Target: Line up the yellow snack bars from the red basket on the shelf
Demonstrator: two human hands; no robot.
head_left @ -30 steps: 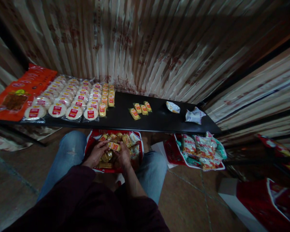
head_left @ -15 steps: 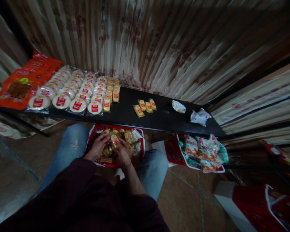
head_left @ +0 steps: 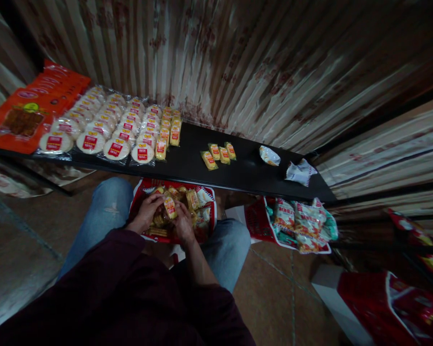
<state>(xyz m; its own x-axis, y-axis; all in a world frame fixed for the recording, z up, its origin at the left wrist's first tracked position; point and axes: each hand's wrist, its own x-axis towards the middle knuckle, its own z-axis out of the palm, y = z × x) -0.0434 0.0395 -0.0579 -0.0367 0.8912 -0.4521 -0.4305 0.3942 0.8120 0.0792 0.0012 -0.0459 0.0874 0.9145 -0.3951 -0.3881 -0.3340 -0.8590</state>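
Over the white-rimmed red plastic basket (head_left: pixel 136 197), our left hand (head_left: pixel 148 212) pinches one small oblong yellow plastic-wrapped packet (head_left: pixel 170 207), our right hand (head_left: pixel 184 222) grips its right side, and right of that basket we see white-and-red plastic snack bags (head_left: pixel 308 220).

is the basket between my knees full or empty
Not empty: yellow packets lie heaped inside the basket. Exactly how full, I cannot tell; its bottom is hidden.

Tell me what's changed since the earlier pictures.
The small yellow packet has turned from sideways to roughly upright in the view, still held between the left hand and right hand. The four loose packets and cracker rows on the black shelf stayed put.
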